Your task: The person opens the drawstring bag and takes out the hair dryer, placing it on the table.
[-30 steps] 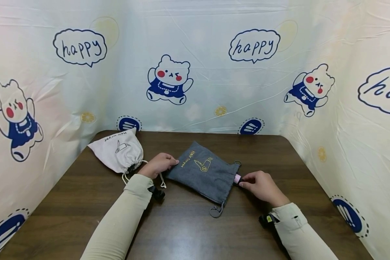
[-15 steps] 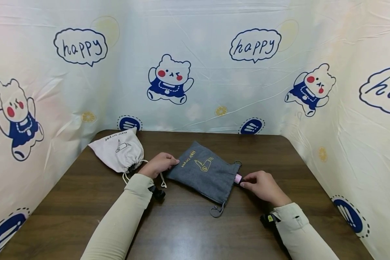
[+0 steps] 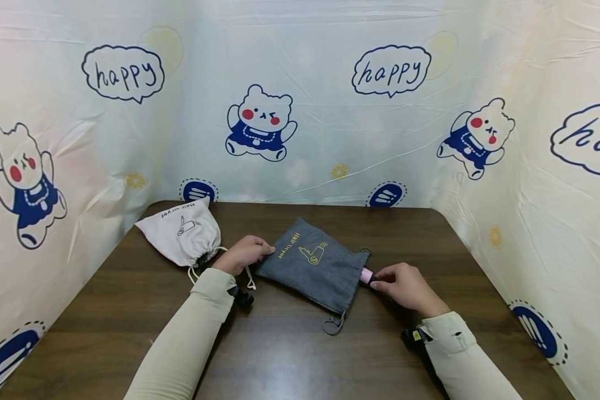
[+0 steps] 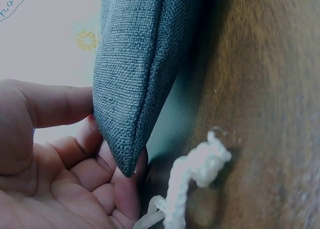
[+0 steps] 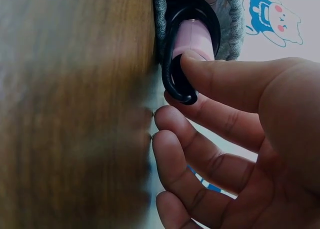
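A dark grey drawstring bag [image 3: 315,266] with yellow "Hair Dryer" lettering lies slanted across the table. My left hand [image 3: 245,254] pinches the bag's closed corner between thumb and fingers, plain in the left wrist view, where the grey cloth [image 4: 130,89] comes to a point. At the bag's mouth, a pink hair dryer handle [image 5: 192,36] pokes out, with black cord [image 5: 168,79] looped around it. My right hand [image 3: 405,286] pinches the handle's end, thumb on top and forefinger below; its other fingers are loosely bent. The rest of the hair dryer is hidden inside the bag.
Left of the grey bag lies a white drawstring bag [image 3: 190,233], also lettered "Hair Dryer", its mouth gathered. Its white cord [image 4: 180,184] trails beside my left hand. A printed curtain [image 3: 320,128] surrounds the brown wooden table [image 3: 280,355] at the back and sides.
My right hand has shifted very slightly to the right, and a sliver more of the pink handle shows. The left hand and both bags stay where they were.
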### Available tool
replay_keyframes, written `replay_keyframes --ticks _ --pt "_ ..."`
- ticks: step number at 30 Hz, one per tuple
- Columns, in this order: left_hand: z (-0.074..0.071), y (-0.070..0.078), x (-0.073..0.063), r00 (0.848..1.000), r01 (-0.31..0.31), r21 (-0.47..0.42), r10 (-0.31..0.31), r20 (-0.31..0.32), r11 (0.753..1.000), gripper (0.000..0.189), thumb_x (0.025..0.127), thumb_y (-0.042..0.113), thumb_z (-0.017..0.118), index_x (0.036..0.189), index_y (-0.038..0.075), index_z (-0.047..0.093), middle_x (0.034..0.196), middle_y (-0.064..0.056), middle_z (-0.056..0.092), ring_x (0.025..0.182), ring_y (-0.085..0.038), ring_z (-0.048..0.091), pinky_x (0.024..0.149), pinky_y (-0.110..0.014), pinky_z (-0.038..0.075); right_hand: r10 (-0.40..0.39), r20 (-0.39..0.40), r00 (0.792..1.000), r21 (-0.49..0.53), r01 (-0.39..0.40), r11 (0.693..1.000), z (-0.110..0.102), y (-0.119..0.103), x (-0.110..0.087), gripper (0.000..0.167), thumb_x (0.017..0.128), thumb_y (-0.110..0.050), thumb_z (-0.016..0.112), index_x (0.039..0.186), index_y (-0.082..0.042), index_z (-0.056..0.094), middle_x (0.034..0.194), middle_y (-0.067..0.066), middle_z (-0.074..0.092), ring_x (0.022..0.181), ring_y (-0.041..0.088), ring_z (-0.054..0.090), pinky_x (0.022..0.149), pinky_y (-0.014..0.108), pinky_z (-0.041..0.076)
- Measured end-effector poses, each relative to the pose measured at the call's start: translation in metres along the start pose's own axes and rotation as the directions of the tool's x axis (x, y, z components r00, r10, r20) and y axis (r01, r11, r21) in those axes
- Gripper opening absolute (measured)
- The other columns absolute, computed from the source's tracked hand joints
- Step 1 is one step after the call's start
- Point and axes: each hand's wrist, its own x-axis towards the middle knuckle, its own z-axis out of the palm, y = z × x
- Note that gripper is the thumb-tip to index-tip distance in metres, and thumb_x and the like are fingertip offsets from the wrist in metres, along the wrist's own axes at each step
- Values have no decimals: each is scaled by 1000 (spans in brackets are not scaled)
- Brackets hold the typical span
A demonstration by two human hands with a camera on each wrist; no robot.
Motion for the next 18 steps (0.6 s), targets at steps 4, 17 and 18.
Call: replay_keyframes --ticks 4,17,18 --pt "0 0 0 1000 3 0 -3 -2 1000 25 104 24 61 94 5 71 96 -5 59 85 -22 51 77 -39 42 1 6 1000 3 -1 1000 -1 0 0 16 92 -30 79 103 -19 82 100 -3 77 86 12 64 78 37 54" --pt "1 0 -1 1000 9 12 -9 -1 1000 26 105 26 61 89 7 69 101 -6 61 87 -22 53 78 -38 42 20 40 999 14 -20 1000 -4 3 0 18 92 -31 79 104 -17 81 98 -2 76 80 14 59 73 34 51" --pt "1 0 0 1000 9 12 -9 -1 1000 26 105 26 61 88 7 69 100 -6 61 87 -22 53 78 -38 42 21 42 999 14 -21 1000 -4 3 0 18 92 -31 79 104 -17 81 97 -2 75 80 14 59 72 34 51"
